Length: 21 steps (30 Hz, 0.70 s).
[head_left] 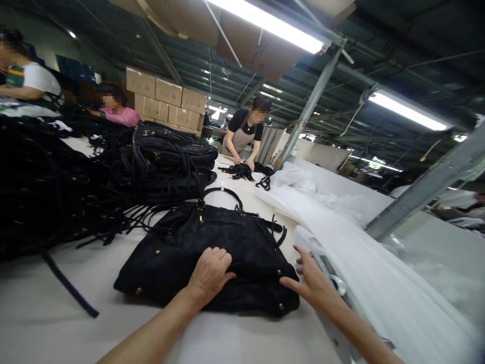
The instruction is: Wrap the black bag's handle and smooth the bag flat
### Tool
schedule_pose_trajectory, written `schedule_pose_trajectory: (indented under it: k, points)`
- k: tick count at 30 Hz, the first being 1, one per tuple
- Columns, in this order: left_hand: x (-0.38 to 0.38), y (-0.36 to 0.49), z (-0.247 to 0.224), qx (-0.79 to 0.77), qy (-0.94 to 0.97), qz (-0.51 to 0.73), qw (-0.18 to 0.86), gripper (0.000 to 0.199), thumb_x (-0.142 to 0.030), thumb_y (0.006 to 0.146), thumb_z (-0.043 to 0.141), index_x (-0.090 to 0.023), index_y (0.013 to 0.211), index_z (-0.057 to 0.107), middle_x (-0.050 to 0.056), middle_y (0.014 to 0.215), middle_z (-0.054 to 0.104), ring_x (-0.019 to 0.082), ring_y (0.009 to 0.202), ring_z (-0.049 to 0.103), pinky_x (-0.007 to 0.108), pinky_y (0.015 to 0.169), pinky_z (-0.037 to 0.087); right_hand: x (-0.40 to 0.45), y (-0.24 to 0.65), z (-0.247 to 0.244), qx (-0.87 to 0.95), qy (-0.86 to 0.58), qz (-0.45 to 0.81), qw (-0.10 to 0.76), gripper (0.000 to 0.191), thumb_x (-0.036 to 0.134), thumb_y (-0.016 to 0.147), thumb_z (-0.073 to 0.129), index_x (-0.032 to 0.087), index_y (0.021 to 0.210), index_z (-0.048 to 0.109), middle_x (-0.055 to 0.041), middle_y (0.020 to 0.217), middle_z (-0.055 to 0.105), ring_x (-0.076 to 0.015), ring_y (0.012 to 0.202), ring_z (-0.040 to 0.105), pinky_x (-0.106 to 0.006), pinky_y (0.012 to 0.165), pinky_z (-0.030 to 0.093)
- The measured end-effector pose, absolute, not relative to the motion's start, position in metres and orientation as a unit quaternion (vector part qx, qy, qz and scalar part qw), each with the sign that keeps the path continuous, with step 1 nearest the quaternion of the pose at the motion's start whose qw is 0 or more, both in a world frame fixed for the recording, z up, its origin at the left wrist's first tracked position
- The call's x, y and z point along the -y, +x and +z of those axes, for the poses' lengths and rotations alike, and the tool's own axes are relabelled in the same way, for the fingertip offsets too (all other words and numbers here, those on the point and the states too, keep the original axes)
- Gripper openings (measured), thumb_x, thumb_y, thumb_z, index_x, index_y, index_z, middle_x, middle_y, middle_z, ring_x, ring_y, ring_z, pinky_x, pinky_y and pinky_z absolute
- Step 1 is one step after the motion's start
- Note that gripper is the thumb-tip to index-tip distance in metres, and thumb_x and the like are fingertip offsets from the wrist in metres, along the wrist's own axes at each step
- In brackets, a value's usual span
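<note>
A black handbag (223, 235) is lying on the white tabletop (113, 333) in front of the person, its brass feet (281, 306) facing six o'clock and its handle (233, 192) arching toward twelve. Taking the handbag as the clock's centre, the left hand (212, 273) is resting just below the middle; its fingers are curling against the leather, but I cannot tell whether that grip is pinching a fold. The right hand (312, 280) is hovering by the edge at three o'clock, its grip standing wide, thumb reaching close to a corner stud.

A loose strap (70, 285) is trailing at nine o'clock from a dark heap of bags (45, 187) at ten, while a stack of black bags (166, 151) is sitting at eleven. White foam sheeting (364, 242) is spreading at three. Toward one, a co-worker (246, 134) in a checked apron is handling black straps (240, 171). Cardboard boxes (166, 93) are standing farther off at eleven.
</note>
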<state>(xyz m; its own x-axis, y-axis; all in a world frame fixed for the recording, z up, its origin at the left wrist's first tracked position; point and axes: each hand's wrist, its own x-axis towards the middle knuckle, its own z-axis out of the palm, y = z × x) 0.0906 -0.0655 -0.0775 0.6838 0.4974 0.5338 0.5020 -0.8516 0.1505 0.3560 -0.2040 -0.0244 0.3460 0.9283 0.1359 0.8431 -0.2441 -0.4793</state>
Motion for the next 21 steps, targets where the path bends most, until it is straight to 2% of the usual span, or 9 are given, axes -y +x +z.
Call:
schedule_pose_trajectory:
  k: [2, 4, 7, 9, 11, 12, 16, 18, 21]
  points:
    - [0.066, 0.090, -0.077, 0.275, -0.914, -0.297, 0.003, 0.029, -0.029, 0.083, 0.076, -0.021, 0.080, 0.049, 0.001, 0.083, 0.058, 0.023, 0.078, 0.053, 0.036, 0.071, 0.039, 0.221, 0.352, -0.035, 0.531, -0.799, 0.110, 0.262, 0.070, 0.044, 0.072, 0.068, 0.016, 0.132, 0.047, -0.0122, 0.107, 0.065, -0.0304, 0.097, 0.065, -0.045, 0.087, 0.052]
    - [0.066, 0.089, -0.078, 0.276, -0.911, -0.305, 0.004, 0.028, -0.028, 0.082, 0.077, -0.021, 0.080, 0.049, 0.001, 0.083, 0.058, 0.023, 0.078, 0.053, 0.036, 0.071, 0.040, 0.233, 0.345, -0.049, 0.504, -0.796, 0.168, 0.290, 0.061, 0.048, 0.072, 0.067, 0.021, 0.124, 0.052, -0.0086, 0.100, 0.066, -0.0281, 0.085, 0.067, -0.043, 0.077, 0.055]
    - [0.066, 0.088, -0.079, 0.275, -0.907, -0.319, 0.005, 0.027, -0.027, 0.082, 0.076, -0.021, 0.081, 0.050, 0.001, 0.084, 0.059, 0.023, 0.079, 0.053, 0.036, 0.072, 0.041, 0.242, 0.334, -0.061, 0.390, -0.780, 0.296, 0.389, 0.078, 0.058, 0.072, 0.068, 0.027, 0.135, 0.034, -0.0067, 0.102, 0.066, -0.0258, 0.076, 0.069, -0.040, 0.065, 0.056]
    - [0.066, 0.088, -0.081, 0.275, -0.903, -0.330, 0.004, 0.024, -0.027, 0.083, 0.075, -0.020, 0.082, 0.051, 0.002, 0.084, 0.059, 0.023, 0.080, 0.053, 0.037, 0.073, 0.042, 0.242, 0.328, -0.060, 0.355, -0.722, 0.371, 0.463, 0.090, 0.059, 0.071, 0.072, 0.025, 0.139, 0.024, -0.0071, 0.105, 0.068, -0.0262, 0.089, 0.070, -0.040, 0.077, 0.057]
    - [0.065, 0.087, -0.082, 0.276, -0.898, -0.343, 0.001, 0.022, -0.029, 0.086, 0.072, -0.020, 0.082, 0.052, 0.002, 0.084, 0.059, 0.023, 0.079, 0.053, 0.037, 0.073, 0.042, 0.241, 0.323, -0.054, 0.362, -0.658, 0.410, 0.517, 0.098, 0.055, 0.069, 0.078, 0.022, 0.140, 0.020, -0.0080, 0.108, 0.069, -0.0250, 0.101, 0.068, -0.039, 0.094, 0.051]
    - [0.065, 0.087, -0.083, 0.277, -0.895, -0.349, -0.001, 0.022, -0.030, 0.087, 0.070, -0.020, 0.082, 0.052, 0.002, 0.083, 0.059, 0.023, 0.079, 0.053, 0.037, 0.073, 0.042, 0.240, 0.321, -0.051, 0.362, -0.639, 0.419, 0.534, 0.103, 0.054, 0.068, 0.080, 0.022, 0.143, 0.017, -0.0081, 0.108, 0.070, -0.0245, 0.103, 0.067, -0.039, 0.097, 0.049]
    - [0.064, 0.087, -0.085, 0.277, -0.883, -0.378, -0.009, 0.021, -0.031, 0.089, 0.068, -0.020, 0.081, 0.051, 0.002, 0.081, 0.058, 0.023, 0.077, 0.052, 0.036, 0.072, 0.042, 0.240, 0.319, -0.046, 0.299, -0.623, 0.447, 0.569, 0.114, 0.055, 0.069, 0.081, 0.029, 0.151, 0.005, -0.0073, 0.115, 0.069, -0.0251, 0.101, 0.068, -0.040, 0.090, 0.053]
    - [0.063, 0.086, -0.085, 0.270, -0.874, -0.403, -0.014, 0.021, -0.031, 0.089, 0.067, -0.020, 0.081, 0.051, 0.002, 0.080, 0.058, 0.022, 0.075, 0.052, 0.036, 0.070, 0.041, 0.239, 0.319, -0.048, 0.292, -0.608, 0.466, 0.573, 0.102, 0.054, 0.074, 0.078, 0.028, 0.151, 0.017, -0.0081, 0.119, 0.068, -0.0246, 0.106, 0.066, -0.039, 0.091, 0.053]
    - [0.060, 0.085, -0.085, 0.262, -0.856, -0.445, -0.021, 0.020, -0.033, 0.092, 0.062, -0.020, 0.081, 0.051, 0.002, 0.078, 0.057, 0.022, 0.073, 0.051, 0.035, 0.068, 0.040, 0.236, 0.318, -0.049, 0.317, -0.577, 0.492, 0.570, 0.070, 0.055, 0.076, 0.076, 0.024, 0.134, 0.052, -0.0085, 0.121, 0.068, -0.0251, 0.111, 0.063, -0.039, 0.094, 0.051]
